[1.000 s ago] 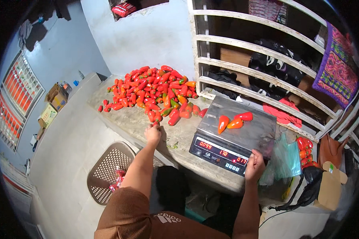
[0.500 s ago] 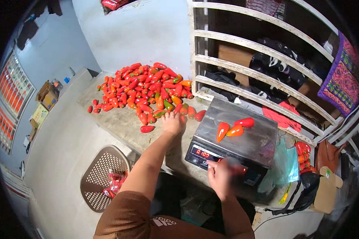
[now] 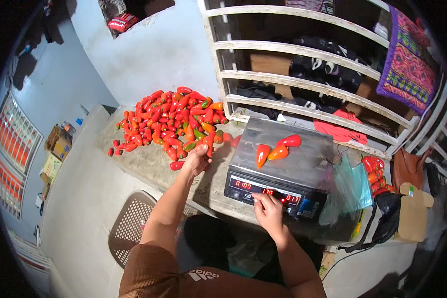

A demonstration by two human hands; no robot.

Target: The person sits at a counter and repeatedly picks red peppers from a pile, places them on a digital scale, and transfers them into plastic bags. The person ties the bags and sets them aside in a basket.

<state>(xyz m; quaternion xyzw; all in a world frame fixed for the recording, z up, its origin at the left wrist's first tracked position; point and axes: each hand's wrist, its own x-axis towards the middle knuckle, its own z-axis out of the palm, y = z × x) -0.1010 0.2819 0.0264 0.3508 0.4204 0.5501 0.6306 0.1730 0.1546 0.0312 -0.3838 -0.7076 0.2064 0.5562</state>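
Note:
A red-orange pepper (image 3: 209,140) stands upright in the closed fingers of my left hand (image 3: 196,161), beside the near edge of a large heap of red, orange and partly green peppers (image 3: 169,116). To the right is a digital scale (image 3: 303,154) with a flat dark plate. On that plate lie a red pepper (image 3: 289,141) and two orange ones. Against the scale's lit front panel (image 3: 265,191) is my right hand (image 3: 270,213), its fingers curled in and its fingertips close to the panel. Nothing shows in it.
The grey counter (image 3: 149,161) carries heap and scale. A beige perforated basket (image 3: 121,236) sits low at left, partly behind my left arm. Right of the scale lie a pale green plastic bag (image 3: 345,186) and more red peppers (image 3: 373,171). White bars (image 3: 313,82) stand behind.
My left hand has picked a pepper from the heap's edge and drawn it back slightly. My right hand stays by the scale's front. The whole view has shifted a little.

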